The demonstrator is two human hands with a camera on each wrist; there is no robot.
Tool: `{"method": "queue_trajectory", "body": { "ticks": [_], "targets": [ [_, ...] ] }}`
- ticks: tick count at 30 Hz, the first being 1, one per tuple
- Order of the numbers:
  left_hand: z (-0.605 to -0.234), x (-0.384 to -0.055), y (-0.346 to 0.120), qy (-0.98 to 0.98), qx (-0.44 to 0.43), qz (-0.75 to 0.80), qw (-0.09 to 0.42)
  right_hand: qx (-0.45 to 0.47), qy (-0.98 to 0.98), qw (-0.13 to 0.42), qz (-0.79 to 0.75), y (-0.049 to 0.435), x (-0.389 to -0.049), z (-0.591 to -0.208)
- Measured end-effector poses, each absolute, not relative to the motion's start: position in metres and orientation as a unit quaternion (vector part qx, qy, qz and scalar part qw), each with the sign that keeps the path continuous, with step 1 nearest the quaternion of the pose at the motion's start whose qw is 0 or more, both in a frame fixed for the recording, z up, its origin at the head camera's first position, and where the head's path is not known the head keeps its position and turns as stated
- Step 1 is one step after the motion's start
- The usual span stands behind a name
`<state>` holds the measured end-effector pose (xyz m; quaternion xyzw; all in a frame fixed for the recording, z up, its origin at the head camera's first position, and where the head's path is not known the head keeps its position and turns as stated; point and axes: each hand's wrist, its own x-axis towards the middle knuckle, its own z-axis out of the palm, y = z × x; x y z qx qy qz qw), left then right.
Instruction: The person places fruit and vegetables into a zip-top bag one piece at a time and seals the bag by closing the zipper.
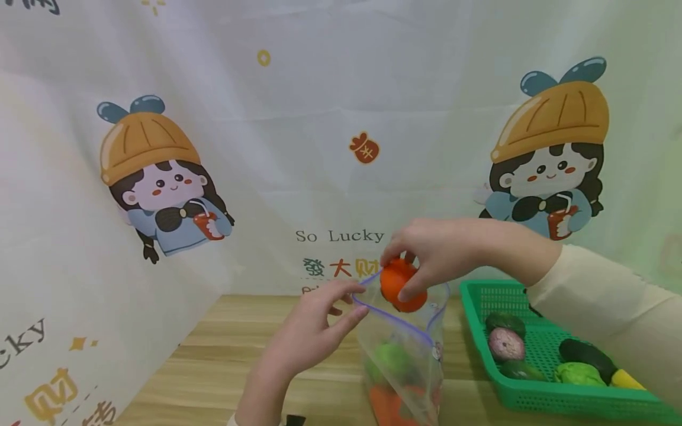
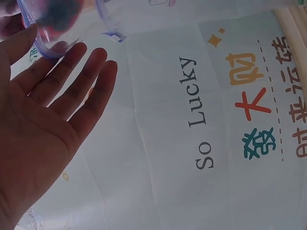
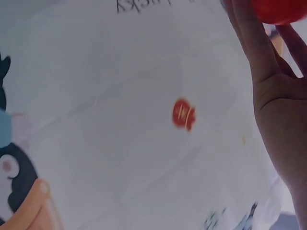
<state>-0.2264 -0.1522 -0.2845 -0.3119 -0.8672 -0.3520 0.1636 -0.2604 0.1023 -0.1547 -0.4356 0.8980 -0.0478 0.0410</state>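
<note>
A clear zip bag (image 1: 396, 355) with a purple-blue rim stands upright on the table, its mouth open. Inside lie a green item (image 1: 391, 358) and orange-red items (image 1: 391, 405), blurred by the plastic. My left hand (image 1: 314, 328) pinches the bag's left rim between thumb and fingertips; in the left wrist view its other fingers stretch out beside the rim. Over the bag's mouth, my right hand (image 1: 444, 248) grips a round orange-red tomato (image 1: 399, 284) from above. Only part of the tomato (image 3: 280, 9) shows at the top of the right wrist view.
A green plastic basket (image 1: 575, 396) stands to the right of the bag. It holds a pinkish round piece (image 1: 506, 343), dark green produce (image 1: 506, 322), an eggplant (image 1: 586, 355), a leafy green piece (image 1: 578, 374) and something yellow (image 1: 627, 380). A printed cloth (image 1: 298, 148) hangs behind the wooden table (image 1: 197, 367).
</note>
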Motion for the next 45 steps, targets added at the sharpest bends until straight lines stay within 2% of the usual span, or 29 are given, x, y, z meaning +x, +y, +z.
{"method": "queue_trajectory", "body": {
  "ticks": [4, 8, 13, 17, 25, 34, 38, 45],
  "targets": [
    [-0.286, -0.226, -0.152, -0.867, -0.316, -0.347, 0.169, -0.444, 0.894, 0.059, 0.026, 0.077, -0.264, -0.18],
    [-0.287, -0.226, -0.151, -0.864, -0.322, -0.34, 0.184, -0.432, 0.897, 0.055, 0.07, 0.066, -0.265, -0.197],
    [-0.286, -0.228, -0.149, -0.857, -0.326, -0.337, 0.213, -0.431, 0.894, 0.005, 0.125, 0.069, -0.266, -0.207],
    [-0.286, -0.229, -0.148, -0.856, -0.322, -0.332, 0.231, -0.448, 0.884, -0.021, 0.132, 0.075, -0.269, -0.206],
    [-0.286, -0.229, -0.15, -0.866, -0.314, -0.318, 0.225, -0.448, 0.889, -0.007, 0.091, 0.088, -0.273, -0.194],
    [-0.286, -0.228, -0.152, -0.874, -0.306, -0.314, 0.208, -0.387, 0.915, -0.062, 0.09, 0.12, -0.288, -0.178],
    [-0.286, -0.227, -0.153, -0.876, -0.306, -0.308, 0.209, -0.378, 0.92, -0.042, 0.088, 0.139, -0.301, -0.178],
    [-0.287, -0.227, -0.154, -0.876, -0.308, -0.306, 0.209, -0.34, 0.937, 0.046, 0.07, 0.173, -0.322, -0.187]
  ]
}}
